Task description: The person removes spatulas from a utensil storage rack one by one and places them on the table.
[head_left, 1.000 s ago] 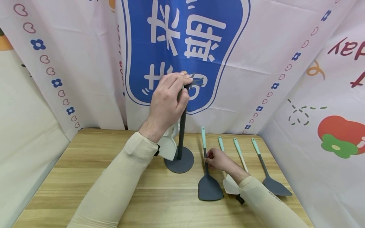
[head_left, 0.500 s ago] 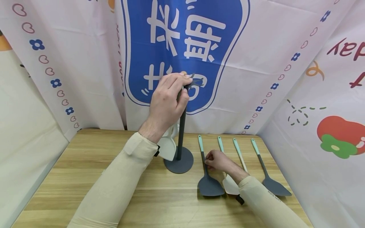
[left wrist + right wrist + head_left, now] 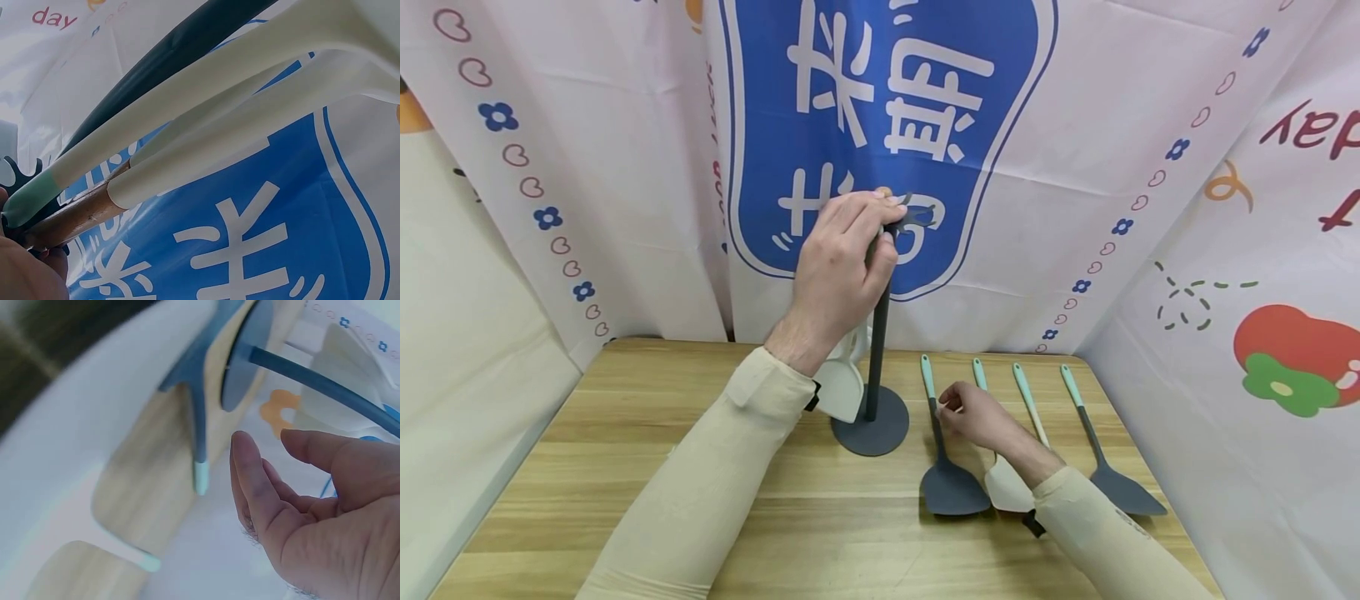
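My left hand (image 3: 842, 258) grips the top of a dark utensil stand (image 3: 881, 333), its fingers curled over the hooks. Cream utensils hang there; a pale blade (image 3: 841, 390) shows below my wrist. In the left wrist view one has a mint handle end (image 3: 36, 201), another a brown wooden handle (image 3: 81, 219). My right hand (image 3: 976, 417) is just beside the shaft of a dark grey turner (image 3: 953, 490) with a mint handle end, lying on the table. The right wrist view shows this hand (image 3: 312, 506) with thumb and fingers apart, holding nothing.
To the right lie a white turner (image 3: 1009, 487), another pale utensil (image 3: 1033, 408) partly under my right arm, and a second dark turner (image 3: 1123, 490). The wooden table (image 3: 647, 417) meets printed cloth (image 3: 1022, 233) at the back and sides.
My right hand has let go of the dark turner, whose handle end has come down and toward me. The hand has shifted slightly off the shaft. My left hand stays on the stand.
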Motion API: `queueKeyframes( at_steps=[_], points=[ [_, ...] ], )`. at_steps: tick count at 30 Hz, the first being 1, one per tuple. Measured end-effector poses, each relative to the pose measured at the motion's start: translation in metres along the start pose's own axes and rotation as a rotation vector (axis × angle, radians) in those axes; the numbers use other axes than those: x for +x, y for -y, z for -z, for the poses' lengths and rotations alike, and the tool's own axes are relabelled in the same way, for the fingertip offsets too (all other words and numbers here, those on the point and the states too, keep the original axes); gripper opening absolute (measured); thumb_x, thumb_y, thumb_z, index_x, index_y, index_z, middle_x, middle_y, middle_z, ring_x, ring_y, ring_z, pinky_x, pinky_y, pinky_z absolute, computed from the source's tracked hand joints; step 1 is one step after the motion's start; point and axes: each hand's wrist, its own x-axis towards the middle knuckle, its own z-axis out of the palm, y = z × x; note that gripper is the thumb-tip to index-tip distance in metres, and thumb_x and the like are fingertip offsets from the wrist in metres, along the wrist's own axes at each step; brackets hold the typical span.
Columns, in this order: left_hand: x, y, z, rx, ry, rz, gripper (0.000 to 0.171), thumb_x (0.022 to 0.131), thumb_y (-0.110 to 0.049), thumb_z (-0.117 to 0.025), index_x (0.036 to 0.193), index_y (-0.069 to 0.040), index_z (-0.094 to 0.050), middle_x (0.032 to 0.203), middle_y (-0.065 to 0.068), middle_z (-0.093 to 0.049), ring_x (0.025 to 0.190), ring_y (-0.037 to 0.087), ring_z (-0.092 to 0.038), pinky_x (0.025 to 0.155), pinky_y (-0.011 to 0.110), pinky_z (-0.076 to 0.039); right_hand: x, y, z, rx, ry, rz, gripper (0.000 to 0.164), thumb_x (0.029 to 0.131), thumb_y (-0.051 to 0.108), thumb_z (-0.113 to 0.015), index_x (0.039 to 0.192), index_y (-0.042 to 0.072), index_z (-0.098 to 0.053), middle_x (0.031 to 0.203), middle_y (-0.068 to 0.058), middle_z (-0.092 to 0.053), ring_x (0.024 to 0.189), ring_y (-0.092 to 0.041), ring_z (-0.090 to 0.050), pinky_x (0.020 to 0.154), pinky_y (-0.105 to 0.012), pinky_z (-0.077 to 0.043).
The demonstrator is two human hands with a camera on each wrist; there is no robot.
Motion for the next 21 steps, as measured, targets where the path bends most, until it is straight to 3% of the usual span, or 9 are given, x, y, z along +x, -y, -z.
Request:
queueKeyframes(
  at_steps=[10, 15, 21],
  points=[
    [0.002, -0.001, 0.006, -0.006, 0.044, 0.007, 0.044, 0.115, -0.018, -0.049, 0.144, -0.007, -0.081, 0.153, 0.012, -0.079, 0.154, 0.032, -0.067, 0.138, 0.04, -0.051, -0.007, 0.02, 0.007, 0.087, -0.043, 0.049, 0.031, 0.12, 0.01, -0.065, 0.143, -0.01, -0.066, 0.13, -0.025, -0.075, 0.122, -0.049, -0.08, 0.099, -0.049, -0.075],
    [0.003, -0.001, 0.013, -0.024, 0.101, 0.025, 0.044, 0.117, -0.019, -0.051, 0.148, -0.008, -0.078, 0.157, 0.011, -0.076, 0.159, 0.03, -0.063, 0.142, 0.039, -0.046, -0.008, 0.028, 0.009, 0.091, -0.066, 0.074, 0.029, 0.12, 0.01, -0.063, 0.143, -0.008, -0.066, 0.131, -0.025, -0.076, 0.115, -0.037, -0.083, 0.103, -0.054, -0.074],
    [0.003, -0.002, 0.02, -0.053, 0.153, 0.019, 0.043, 0.119, -0.019, -0.053, 0.153, -0.007, -0.075, 0.162, 0.012, -0.072, 0.163, 0.03, -0.058, 0.146, 0.042, -0.041, -0.009, 0.036, 0.013, 0.074, -0.108, 0.084, 0.03, 0.121, 0.013, -0.062, 0.144, -0.005, -0.069, 0.129, -0.022, -0.078, 0.112, -0.028, -0.083, 0.097, -0.044, -0.074]
  ],
)
